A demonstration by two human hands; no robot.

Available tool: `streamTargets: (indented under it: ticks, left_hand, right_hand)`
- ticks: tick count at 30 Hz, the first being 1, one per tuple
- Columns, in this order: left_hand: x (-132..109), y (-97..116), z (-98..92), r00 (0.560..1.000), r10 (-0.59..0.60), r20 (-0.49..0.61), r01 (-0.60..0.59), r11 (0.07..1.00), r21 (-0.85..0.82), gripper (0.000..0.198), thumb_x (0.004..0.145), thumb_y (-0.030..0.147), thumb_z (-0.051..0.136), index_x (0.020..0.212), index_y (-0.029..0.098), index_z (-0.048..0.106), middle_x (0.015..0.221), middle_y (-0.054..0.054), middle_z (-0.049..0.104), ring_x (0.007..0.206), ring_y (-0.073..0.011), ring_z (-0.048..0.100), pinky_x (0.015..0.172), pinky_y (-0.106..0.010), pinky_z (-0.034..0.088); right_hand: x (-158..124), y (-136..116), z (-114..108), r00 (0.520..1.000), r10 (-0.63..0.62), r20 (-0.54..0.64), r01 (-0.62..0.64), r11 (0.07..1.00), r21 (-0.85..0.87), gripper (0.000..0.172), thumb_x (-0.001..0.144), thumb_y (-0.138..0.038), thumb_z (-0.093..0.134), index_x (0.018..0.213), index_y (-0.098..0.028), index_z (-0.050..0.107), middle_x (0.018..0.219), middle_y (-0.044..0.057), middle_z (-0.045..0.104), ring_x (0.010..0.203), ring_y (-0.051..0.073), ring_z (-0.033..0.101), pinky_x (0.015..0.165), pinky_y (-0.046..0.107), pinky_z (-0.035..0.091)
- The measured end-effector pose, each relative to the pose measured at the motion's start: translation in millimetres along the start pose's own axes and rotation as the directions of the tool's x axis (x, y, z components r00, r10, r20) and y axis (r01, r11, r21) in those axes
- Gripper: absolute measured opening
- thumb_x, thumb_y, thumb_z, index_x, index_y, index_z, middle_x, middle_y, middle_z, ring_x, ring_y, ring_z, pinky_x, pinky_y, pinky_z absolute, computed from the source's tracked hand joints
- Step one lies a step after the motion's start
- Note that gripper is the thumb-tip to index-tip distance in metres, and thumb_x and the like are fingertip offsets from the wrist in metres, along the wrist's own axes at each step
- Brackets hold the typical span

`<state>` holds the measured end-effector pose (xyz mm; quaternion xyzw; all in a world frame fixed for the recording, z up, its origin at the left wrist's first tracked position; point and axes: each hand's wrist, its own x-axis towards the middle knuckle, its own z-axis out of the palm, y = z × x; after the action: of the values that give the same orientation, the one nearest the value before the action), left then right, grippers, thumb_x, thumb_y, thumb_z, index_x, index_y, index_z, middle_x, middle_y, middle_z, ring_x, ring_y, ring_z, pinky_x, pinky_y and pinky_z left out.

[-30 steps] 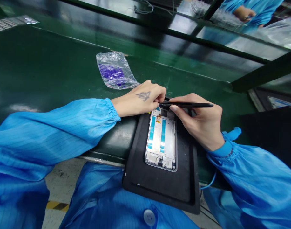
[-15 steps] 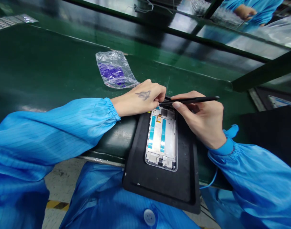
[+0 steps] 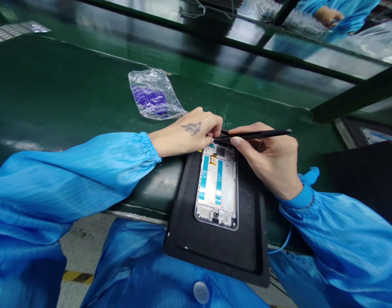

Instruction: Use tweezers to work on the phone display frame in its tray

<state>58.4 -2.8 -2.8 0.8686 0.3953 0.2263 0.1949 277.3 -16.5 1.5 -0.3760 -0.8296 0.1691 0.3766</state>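
Black tweezers in the right hand now slant more.

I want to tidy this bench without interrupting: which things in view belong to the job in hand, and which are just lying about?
In the job:
opened phone body
black tray under it
slim black tool, in the right hand

Apparently lying about:
clear bag with purple patch, beyond the left hand
patterned sheet, far left
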Motion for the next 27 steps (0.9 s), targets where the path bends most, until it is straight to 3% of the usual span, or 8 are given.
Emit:
streamTargets:
  ticks: [7, 27]
  left_hand:
    - [0.8, 2.9, -1.2, 1.000, -0.016, 0.001, 0.016, 1.000, 0.007, 0.019, 0.086, 0.006, 0.055, 0.097, 0.014, 0.068, 0.095, -0.003, 0.070, 0.093, -0.0199, 0.059, 0.087, -0.035, 0.045]
    - [0.4, 4.6, -2.9, 1.000, -0.010, 0.001, 0.010, 1.000, -0.005, 0.019, 0.085, 0.006, 0.054, 0.095, 0.015, 0.067, 0.094, -0.002, 0.071, 0.091, -0.0180, 0.058, 0.088, -0.034, 0.044]
  right_hand:
    - [0.2, 0.5, -0.4, 1.000, 0.022, -0.015, -0.022, 0.999, -0.032, 0.007, 0.092, -0.023, 0.072, 0.098, -0.023, 0.075, 0.098, 0.001, 0.072, 0.080, 0.015, 0.066, 0.065, 0.026, 0.051]
    - [0.3, -3.3, -1.3, 0.998, 0.052, -0.019, -0.052, 0.998, -0.018, 0.011, 0.094, -0.031, 0.070, 0.099, -0.021, 0.074, 0.097, 0.004, 0.072, 0.080, 0.018, 0.068, 0.071, 0.029, 0.058]
